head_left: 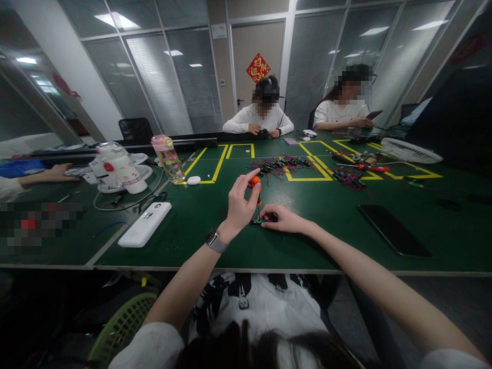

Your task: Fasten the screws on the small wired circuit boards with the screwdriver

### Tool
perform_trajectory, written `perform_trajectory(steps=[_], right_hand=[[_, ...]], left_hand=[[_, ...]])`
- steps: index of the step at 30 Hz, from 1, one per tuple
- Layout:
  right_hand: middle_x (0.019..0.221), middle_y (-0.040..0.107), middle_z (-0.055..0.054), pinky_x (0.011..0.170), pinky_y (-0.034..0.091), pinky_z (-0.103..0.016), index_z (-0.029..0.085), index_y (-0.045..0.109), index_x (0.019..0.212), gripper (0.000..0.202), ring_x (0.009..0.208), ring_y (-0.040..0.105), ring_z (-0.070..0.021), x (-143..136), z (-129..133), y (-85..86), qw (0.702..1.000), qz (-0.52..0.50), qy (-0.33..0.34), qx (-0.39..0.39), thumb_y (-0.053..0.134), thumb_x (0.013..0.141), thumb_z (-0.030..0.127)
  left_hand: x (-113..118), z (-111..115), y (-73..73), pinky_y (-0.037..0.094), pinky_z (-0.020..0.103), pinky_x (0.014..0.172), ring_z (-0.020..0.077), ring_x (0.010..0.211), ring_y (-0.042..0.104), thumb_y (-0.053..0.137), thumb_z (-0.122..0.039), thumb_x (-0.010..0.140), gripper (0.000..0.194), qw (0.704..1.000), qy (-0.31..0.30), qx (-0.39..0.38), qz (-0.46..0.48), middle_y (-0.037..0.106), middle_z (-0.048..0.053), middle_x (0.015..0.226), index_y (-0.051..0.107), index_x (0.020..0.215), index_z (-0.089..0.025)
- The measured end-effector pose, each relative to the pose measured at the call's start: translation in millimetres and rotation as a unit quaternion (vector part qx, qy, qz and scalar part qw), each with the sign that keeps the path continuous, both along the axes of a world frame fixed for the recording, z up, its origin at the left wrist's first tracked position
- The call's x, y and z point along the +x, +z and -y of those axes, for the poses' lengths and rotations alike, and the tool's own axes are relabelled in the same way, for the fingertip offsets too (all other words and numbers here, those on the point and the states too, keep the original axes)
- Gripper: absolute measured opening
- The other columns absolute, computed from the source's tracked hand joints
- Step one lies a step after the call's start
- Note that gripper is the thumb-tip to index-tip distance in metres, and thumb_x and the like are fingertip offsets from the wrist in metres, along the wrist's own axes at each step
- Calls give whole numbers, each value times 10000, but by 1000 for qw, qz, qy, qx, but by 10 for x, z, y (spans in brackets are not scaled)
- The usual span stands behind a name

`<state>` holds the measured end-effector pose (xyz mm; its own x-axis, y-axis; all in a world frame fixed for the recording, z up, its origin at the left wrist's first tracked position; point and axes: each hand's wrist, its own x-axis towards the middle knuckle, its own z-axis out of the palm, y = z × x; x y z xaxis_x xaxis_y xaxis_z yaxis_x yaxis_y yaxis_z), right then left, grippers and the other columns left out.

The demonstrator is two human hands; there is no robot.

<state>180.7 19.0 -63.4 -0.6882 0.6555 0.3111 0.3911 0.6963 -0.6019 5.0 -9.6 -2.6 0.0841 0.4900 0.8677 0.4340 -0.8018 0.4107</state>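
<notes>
My left hand point(243, 202), with a watch on its wrist, has its fingers closed round an orange and black screwdriver point(255, 182). The tool stands upright, its shaft pointing down at a small green circuit board point(257, 222) on the dark green table point(307, 251). Low on the table, my right hand point(283, 219) pinches the board's right side, where a small black part shows by the fingers. Beyond my hands lies a pile of boards with red and blue wires point(284, 165).
A white power bank point(145, 224), a bottle point(169, 160) and a white jug point(123, 166) stand or lie left. At right are a black phone point(394, 229), more wired boards point(348, 177) and a red screwdriver point(372, 168). Two people sit across; another person's hand is far left.
</notes>
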Motion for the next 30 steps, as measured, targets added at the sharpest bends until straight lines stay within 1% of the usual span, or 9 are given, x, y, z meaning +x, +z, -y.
perform_trajectory(steps=[3,30], right_hand=[[738,564,-3,639,418,-247,143,675,902,148,665,527,-135,-1,1,3,1000,1,1,-1,679,778,223],[727,556,2,637,412,-248,144,672,893,140,660,518,-133,-5,2,12,1000,1,2,-2,678,780,227]], left_hand=[[2,1,3,491,304,804,152,870,597,482,-255,959,276,1000,-4,-1,-9,643,56,987,571,1210,-184],[0,4,7,486,309,809,161,888,597,472,-261,965,271,1000,-12,-6,-16,641,59,993,568,1209,-192]])
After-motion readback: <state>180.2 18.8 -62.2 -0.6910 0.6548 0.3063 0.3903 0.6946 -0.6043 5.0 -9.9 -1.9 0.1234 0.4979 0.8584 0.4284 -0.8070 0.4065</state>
